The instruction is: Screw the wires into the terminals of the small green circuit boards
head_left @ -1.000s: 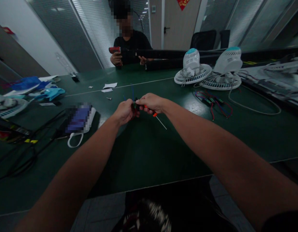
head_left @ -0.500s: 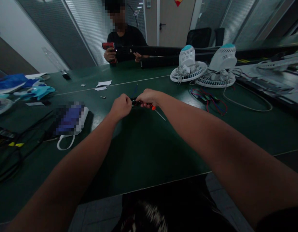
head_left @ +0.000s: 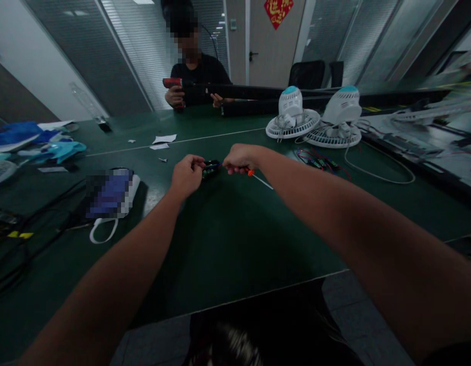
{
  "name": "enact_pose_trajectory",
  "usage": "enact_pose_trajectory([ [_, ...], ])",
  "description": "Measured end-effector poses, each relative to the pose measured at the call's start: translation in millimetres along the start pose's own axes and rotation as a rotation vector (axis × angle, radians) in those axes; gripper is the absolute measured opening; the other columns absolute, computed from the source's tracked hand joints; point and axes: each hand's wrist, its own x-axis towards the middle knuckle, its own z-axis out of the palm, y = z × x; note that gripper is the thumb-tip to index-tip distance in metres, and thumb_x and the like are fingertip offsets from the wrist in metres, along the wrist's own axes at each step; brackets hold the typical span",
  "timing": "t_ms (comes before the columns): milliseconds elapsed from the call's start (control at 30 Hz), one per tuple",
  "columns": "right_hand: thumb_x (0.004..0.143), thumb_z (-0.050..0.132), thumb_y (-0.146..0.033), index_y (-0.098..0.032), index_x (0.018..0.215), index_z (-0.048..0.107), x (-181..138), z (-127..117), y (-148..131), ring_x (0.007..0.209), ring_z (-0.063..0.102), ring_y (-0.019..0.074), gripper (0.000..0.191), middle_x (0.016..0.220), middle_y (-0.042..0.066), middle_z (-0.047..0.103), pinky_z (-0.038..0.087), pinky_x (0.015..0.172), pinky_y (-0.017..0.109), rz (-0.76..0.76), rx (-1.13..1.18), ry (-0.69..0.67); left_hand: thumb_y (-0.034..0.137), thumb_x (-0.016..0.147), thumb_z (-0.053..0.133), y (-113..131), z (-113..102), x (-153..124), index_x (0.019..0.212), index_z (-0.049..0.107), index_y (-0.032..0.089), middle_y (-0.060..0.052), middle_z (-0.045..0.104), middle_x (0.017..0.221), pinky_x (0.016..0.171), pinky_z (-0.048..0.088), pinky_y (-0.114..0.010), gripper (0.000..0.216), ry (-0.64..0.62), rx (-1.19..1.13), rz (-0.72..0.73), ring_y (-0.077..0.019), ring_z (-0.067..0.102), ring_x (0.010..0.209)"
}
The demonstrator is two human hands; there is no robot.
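Note:
My left hand (head_left: 187, 175) is closed on one end of a small dark circuit board (head_left: 210, 171) with green parts, held above the green table (head_left: 228, 239). Just right of the board, my right hand (head_left: 241, 156) is closed around a screwdriver (head_left: 251, 173) with an orange-and-black handle. Its thin metal shaft sticks out to the lower right, away from the board. The right fingertips pinch close to the board's right end, where a bluish wire seems to run; what they pinch is too small to tell.
Two white fans (head_left: 292, 124) stand face-down at the back right, near wired circuit boards (head_left: 319, 161). Leftward lie a blue-and-white pouch (head_left: 112, 195), black cables (head_left: 33, 223), paper scraps (head_left: 164, 139) and blue plastic (head_left: 18, 136). Across the table a person (head_left: 199, 71) holds a red power drill (head_left: 173, 83).
My hands have moved apart a little, uncovering more of the circuit board between them. The right hand has shifted slightly right with the screwdriver. The view has tilted up slightly.

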Motion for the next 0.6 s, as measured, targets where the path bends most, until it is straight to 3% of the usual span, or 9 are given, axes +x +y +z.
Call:
enact_pose_trajectory([
  [133,0.088,0.058,-0.015,-0.010,0.063,0.058,-20.9,-49.5,13.6,0.037,0.042,0.0029,0.026,0.045,-0.002,0.049,0.031,0.040,0.017,0.039,-0.161,0.117,0.014,0.077,0.058,11.3,-1.1,-8.6,0.091,0.064,0.019,-0.008,0.067,0.088,0.076,0.044,-0.031,0.016,0.013,0.110,0.080,-0.0204,0.058,0.077],
  [267,0.085,0.063,-0.015,-0.009,0.058,0.057,-47.0,-99.1,38.1,0.039,0.043,0.0032,0.028,0.044,-0.001,0.049,0.030,0.041,0.017,0.139,-0.325,0.247,0.023,0.077,0.061,25.9,4.1,-19.1,0.095,0.066,0.020,-0.009,0.064,0.086,0.076,0.042,-0.034,0.019,-0.044,0.207,0.268,-0.0242,0.056,0.079],
  [433,0.080,0.068,-0.014,-0.012,0.057,0.057,-78.8,-145.0,68.4,0.041,0.043,0.0071,0.026,0.047,0.000,0.050,0.030,0.041,0.021,0.248,-0.540,0.389,0.036,0.081,0.054,43.4,14.4,-37.0,0.087,0.067,0.022,-0.004,0.058,0.062,0.060,0.034,-0.032,0.020,-0.305,0.274,0.326,-0.0207,0.052,0.057],
  [533,0.078,0.069,-0.012,-0.011,0.054,0.058,-86.0,-154.8,86.7,0.044,0.045,0.0090,0.027,0.048,0.002,0.052,0.030,0.044,0.023,0.291,-0.621,0.393,0.043,0.082,0.053,47.8,21.1,-45.7,0.089,0.067,0.025,-0.001,0.058,0.057,0.055,0.030,-0.030,0.024,-0.492,0.315,0.338,-0.0196,0.052,0.054],
  [600,0.075,0.071,-0.007,-0.010,0.050,0.059,-83.3,-152.6,98.7,0.048,0.048,0.0102,0.027,0.046,0.003,0.052,0.031,0.046,0.024,0.290,-0.602,0.388,0.045,0.083,0.051,47.6,24.3,-48.4,0.094,0.067,0.025,0.000,0.057,0.056,0.054,0.030,-0.030,0.027,-0.528,0.361,0.351,-0.0198,0.053,0.053],
])
